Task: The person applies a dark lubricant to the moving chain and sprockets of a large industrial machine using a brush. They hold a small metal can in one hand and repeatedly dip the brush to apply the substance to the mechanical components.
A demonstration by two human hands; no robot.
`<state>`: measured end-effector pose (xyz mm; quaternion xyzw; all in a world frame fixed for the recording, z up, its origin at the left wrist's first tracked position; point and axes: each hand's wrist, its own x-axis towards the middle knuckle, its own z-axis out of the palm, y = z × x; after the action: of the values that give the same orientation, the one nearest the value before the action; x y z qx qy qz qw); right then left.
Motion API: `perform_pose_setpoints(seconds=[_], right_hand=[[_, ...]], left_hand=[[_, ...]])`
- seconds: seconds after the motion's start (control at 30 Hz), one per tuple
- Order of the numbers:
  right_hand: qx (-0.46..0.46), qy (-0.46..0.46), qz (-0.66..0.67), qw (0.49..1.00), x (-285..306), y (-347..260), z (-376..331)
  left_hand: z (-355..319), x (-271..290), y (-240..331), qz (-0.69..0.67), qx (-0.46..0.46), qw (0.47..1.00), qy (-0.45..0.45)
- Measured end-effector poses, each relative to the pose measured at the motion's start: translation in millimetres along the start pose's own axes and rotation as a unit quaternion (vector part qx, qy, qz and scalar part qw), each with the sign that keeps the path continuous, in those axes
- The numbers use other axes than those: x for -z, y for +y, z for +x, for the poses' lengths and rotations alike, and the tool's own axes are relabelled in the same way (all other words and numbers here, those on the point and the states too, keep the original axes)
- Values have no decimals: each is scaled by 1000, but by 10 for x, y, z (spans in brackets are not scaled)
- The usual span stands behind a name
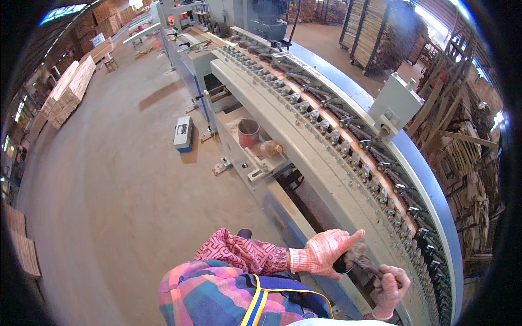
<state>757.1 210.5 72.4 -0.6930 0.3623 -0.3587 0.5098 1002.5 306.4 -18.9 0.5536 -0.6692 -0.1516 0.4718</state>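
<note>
My left hand (pixel 326 251), in a pinkish work glove with a patterned sleeve, is over the near edge of the long machine. Its fingers curl round something dark and rounded (pixel 341 266), mostly hidden by the glove; the thumb points right. Close by on the right, my right hand (pixel 390 288) grips the dark handle of a brush (pixel 367 265). The brush's fuzzy, greyish-brown head (pixel 356 252) is beside the left palm. Both hands are above the gap between the machine's grey beam (pixel 321 179) and its lower frame.
Rows of metal clamps (pixel 331 136) flank a lit strip of wood (pixel 348 133). A red pot (pixel 248 133) and a brownish bottle (pixel 268 148) occupy a recess. A toolbox (pixel 184 134) sits on the floor. Stacked boards (pixel 70 92) lie left; wood scraps (pixel 462 163) are piled right.
</note>
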Motion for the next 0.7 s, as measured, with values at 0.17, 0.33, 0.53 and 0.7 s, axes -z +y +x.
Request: perform_pose_setpoints(seconds=[0.17,0.33,0.53,0.7], right_hand=[[-45,-128,-132,982,-646,-301,-134],[129,-299,-257,910,-1027,-276,148],[103,-211,-260,937,-713,-229,249],[-4,-38,-45,998,-201,338,37]], left_hand=[[-229,379,80,-8,36,994,-99],[-328,325,16,2,-56,998,23],[-89,132,10,-6,-8,998,59],[178,-111,-78,43,35,995,89]])
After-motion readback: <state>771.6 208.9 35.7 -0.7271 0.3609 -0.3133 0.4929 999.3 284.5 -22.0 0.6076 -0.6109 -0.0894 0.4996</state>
